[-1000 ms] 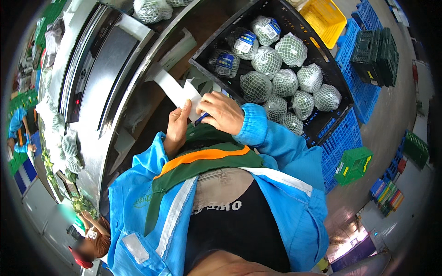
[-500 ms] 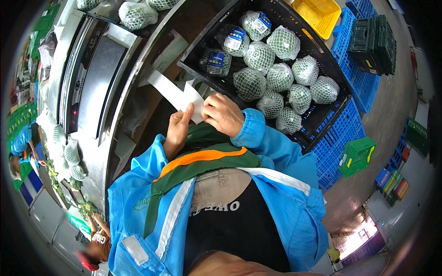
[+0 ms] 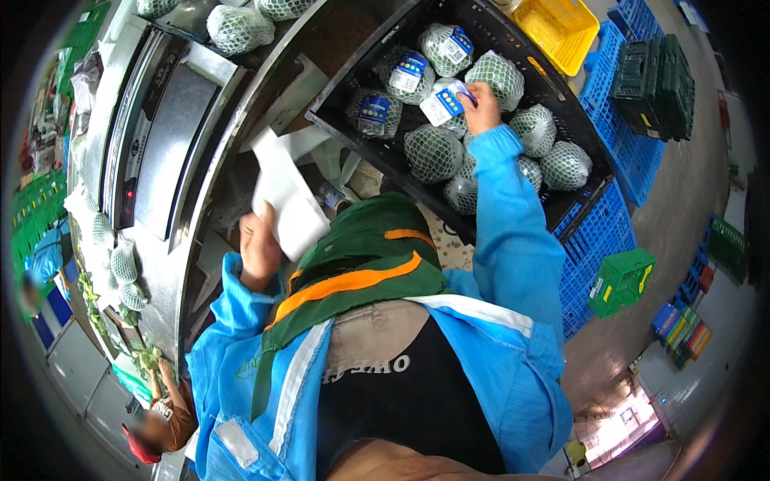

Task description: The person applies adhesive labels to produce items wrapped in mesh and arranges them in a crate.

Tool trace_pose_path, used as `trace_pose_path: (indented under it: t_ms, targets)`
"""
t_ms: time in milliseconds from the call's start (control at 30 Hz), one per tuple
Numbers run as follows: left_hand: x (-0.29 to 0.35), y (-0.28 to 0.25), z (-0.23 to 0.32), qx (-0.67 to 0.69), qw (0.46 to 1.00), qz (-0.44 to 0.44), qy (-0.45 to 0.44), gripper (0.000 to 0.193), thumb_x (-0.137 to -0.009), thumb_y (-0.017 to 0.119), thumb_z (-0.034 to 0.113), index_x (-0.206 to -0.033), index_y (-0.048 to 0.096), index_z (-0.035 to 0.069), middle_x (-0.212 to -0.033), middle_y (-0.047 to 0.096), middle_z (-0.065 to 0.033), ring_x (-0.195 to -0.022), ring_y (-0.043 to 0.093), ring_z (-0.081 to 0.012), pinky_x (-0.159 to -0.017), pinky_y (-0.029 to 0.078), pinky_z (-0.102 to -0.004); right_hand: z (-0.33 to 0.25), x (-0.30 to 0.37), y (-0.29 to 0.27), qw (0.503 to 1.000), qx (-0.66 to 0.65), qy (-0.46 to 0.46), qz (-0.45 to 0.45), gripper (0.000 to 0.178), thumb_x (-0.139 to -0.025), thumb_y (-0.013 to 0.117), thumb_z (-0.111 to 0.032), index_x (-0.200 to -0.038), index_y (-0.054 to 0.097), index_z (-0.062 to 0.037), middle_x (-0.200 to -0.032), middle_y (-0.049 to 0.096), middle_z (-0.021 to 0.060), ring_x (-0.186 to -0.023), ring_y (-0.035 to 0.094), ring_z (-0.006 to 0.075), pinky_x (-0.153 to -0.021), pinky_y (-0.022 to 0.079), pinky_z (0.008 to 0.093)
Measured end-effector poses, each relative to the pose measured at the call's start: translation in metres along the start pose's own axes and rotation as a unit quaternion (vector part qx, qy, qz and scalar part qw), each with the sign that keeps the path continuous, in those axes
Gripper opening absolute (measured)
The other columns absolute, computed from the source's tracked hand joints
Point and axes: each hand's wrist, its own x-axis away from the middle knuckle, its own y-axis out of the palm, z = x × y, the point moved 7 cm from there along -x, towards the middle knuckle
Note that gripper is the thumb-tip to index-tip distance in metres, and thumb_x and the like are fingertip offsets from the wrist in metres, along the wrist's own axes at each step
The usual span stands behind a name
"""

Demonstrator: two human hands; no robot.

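My left hand (image 3: 259,250) grips a long white strip of label paper (image 3: 290,210), which hangs bent beside the workbench edge. Reaching over a black crate (image 3: 362,70), my right hand (image 3: 483,111) pinches a blue-and-white label (image 3: 441,104) at its right end. The label lies over a round fruit in a white foam net; whether it sticks to it I cannot tell. Several netted green fruits (image 3: 434,152) sit in the crate. Some at its far left side bear the same labels, such as the label on one fruit (image 3: 409,70).
A metal machine (image 3: 186,132) stands on the bench at my left, with netted fruits (image 3: 241,29) beyond it. Blue pallets (image 3: 618,128), a yellow crate (image 3: 561,32), stacked dark crates (image 3: 654,88) and a green crate (image 3: 622,282) are at right. A person (image 3: 164,417) works at lower left.
My hands have parted. The right has moved from the paper strip to over the crate with a label; the left has drawn the strip down and left.
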Motion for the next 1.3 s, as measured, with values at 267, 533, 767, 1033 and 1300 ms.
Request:
trace_pose_path:
  t_ms: [267, 533, 767, 1033, 1300]
  targets:
    - [0.076, 0.051, -0.025, 0.143, 0.934, -0.262, -0.196, 0.063, -0.093, 0.052, 0.049, -0.133, 0.05, 0.001, -0.128, 0.057, -0.013, -0.118, 0.053, -0.0223, -0.103, 0.039, -0.0348, -0.04, -0.011, 0.036, 0.965, 0.203, -0.167, -0.013, 0.046, -0.083, 0.068, -0.025, -0.121, 0.053, -0.0027, -0.122, 0.055, 0.0161, -0.107, 0.055, 0.0374, -0.09, 0.045, 0.0437]
    - [0.028, 0.001, -0.063, -0.178, 0.978, 0.02, -0.108, 0.04, -0.099, 0.05, 0.036, -0.088, 0.066, 0.0, -0.074, 0.059, -0.0029, -0.063, 0.05, -0.0087, -0.058, 0.041, -0.0244, -0.059, 0.023, 0.053, 0.972, 0.137, -0.177, -0.075, 0.057, -0.08, 0.073, -0.025, -0.128, 0.051, -0.0033, -0.126, 0.053, 0.0206, -0.114, 0.052, 0.0352, -0.095, 0.043, 0.0442]
    - [-0.008, 0.024, -0.063, 0.096, 0.981, 0.097, -0.137, 0.041, -0.096, 0.053, 0.04, -0.099, 0.066, 0.001, -0.087, 0.066, -0.0033, -0.074, 0.059, -0.0089, -0.067, 0.047, -0.0239, -0.281, 0.164, 0.063, 0.873, -0.066, -0.323, -0.359, 0.024, -0.072, 0.074, -0.012, -0.093, 0.062, -0.0088, -0.091, 0.056, 0.0082, -0.085, 0.058, 0.0271, -0.075, 0.047, 0.0369]
    - [-0.007, 0.019, -0.072, -0.039, 0.991, 0.064, -0.112, 0.04, -0.096, 0.054, 0.039, -0.087, 0.067, 0.002, -0.077, 0.061, 0.0018, -0.065, 0.046, -0.0059, -0.059, 0.036, -0.0229, -0.268, 0.188, 0.064, 0.906, 0.024, -0.317, -0.279, 0.017, -0.072, 0.069, -0.006, -0.082, 0.056, -0.0095, -0.088, 0.051, 0.0058, -0.087, 0.052, 0.0267, -0.077, 0.043, 0.039]
    - [-0.034, -0.029, -0.054, 0.093, 0.984, 0.147, -0.023, 0.04, -0.098, 0.047, 0.039, -0.114, 0.058, 0.004, -0.103, 0.066, -0.0108, -0.092, 0.065, -0.0213, -0.082, 0.052, -0.035, -0.218, 0.171, 0.018, 0.943, -0.232, -0.091, -0.219, 0.012, -0.078, 0.063, 0.002, -0.086, 0.057, -0.0056, -0.087, 0.06, 0.0062, -0.079, 0.06, 0.0183, -0.071, 0.05, 0.0306]
